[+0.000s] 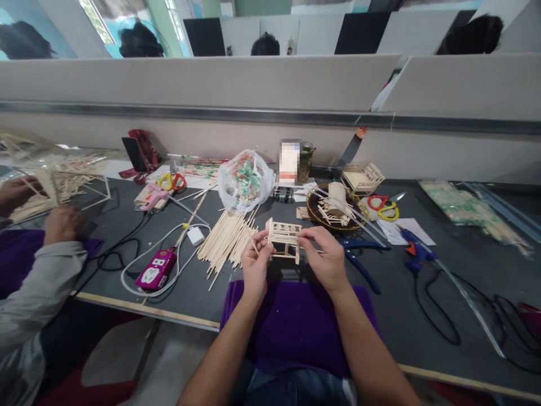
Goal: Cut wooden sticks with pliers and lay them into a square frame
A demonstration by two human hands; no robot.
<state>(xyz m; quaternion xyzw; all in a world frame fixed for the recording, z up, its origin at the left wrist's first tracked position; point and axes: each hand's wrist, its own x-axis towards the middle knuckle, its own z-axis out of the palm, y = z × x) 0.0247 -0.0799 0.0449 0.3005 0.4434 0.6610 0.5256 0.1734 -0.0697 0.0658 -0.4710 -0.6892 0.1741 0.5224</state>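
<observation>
Between my two hands is a small model chair (287,239) built from thin wooden sticks, held above the edge of a purple cloth (296,327). Fingers of my left hand (256,265) are closed on its left side, and a loose stick seems to poke out by that thumb. My right hand (325,256) pinches the model's right side between thumb and fingers; its fingertips partly cover the joint there. Just left of my left hand lies a spread pile of bare wooden sticks (224,239). Blue-handled cutters (359,259) rest to the right of my right hand.
Behind the sticks sits a plastic bag (245,180) of scraps. A basket (315,211) holds wooden parts. Scissors (384,208) and a blue glue gun (416,248) with its cord lie right. A purple power strip (156,270) lies left, near a co-worker's hands (63,225).
</observation>
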